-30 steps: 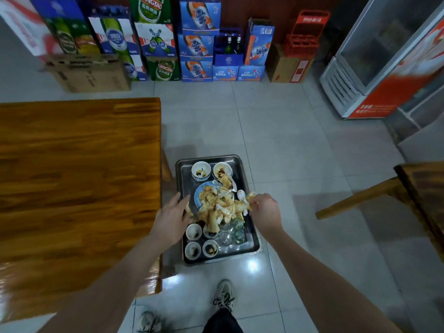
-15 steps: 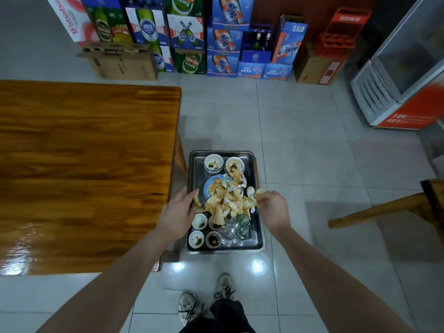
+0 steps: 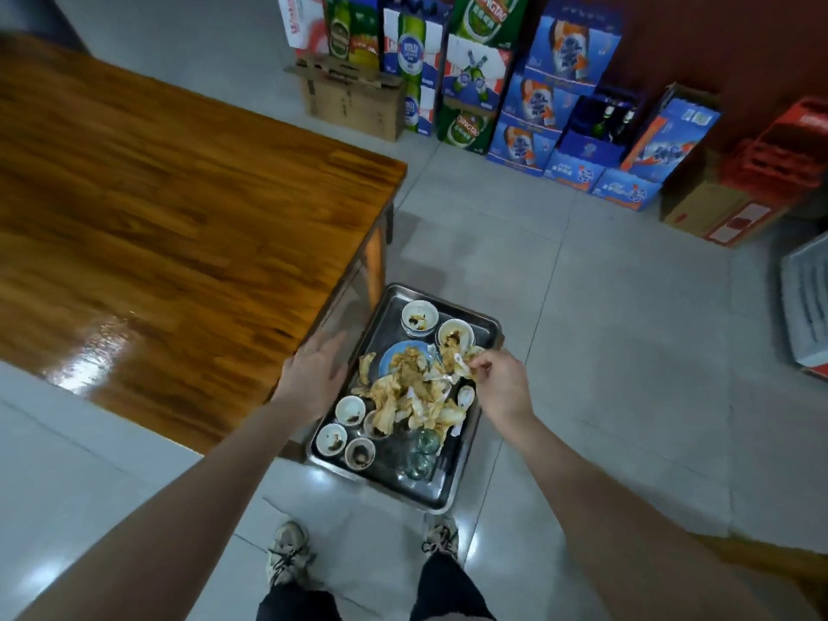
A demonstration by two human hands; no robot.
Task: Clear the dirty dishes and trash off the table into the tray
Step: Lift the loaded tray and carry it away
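A metal tray [image 3: 486,327] sits low beside the wooden table [image 3: 170,226], near its corner. It holds several small dirty bowls [image 3: 419,316], a blue plate [image 3: 390,358], a heap of crumpled soiled napkins [image 3: 414,389] and clear glasses [image 3: 423,441]. My left hand [image 3: 313,374] hovers with straight fingers over the tray's left edge, between tray and table. Over the tray's right side, my right hand [image 3: 499,383] pinches a crumpled napkin [image 3: 463,358].
Stacked beer cartons [image 3: 470,69] and blue boxes [image 3: 551,109] line the far wall, with a cardboard box [image 3: 354,94] and a red crate [image 3: 788,150]. A white appliance [image 3: 806,302] stands at the right. My shoes [image 3: 286,553] stand on grey floor tiles below the tray.
The view has swung left and tilted, so tray and table now sit at an angle. My right hand has lifted slightly with the napkin pinched; my left hand stays beside the tray's left edge.
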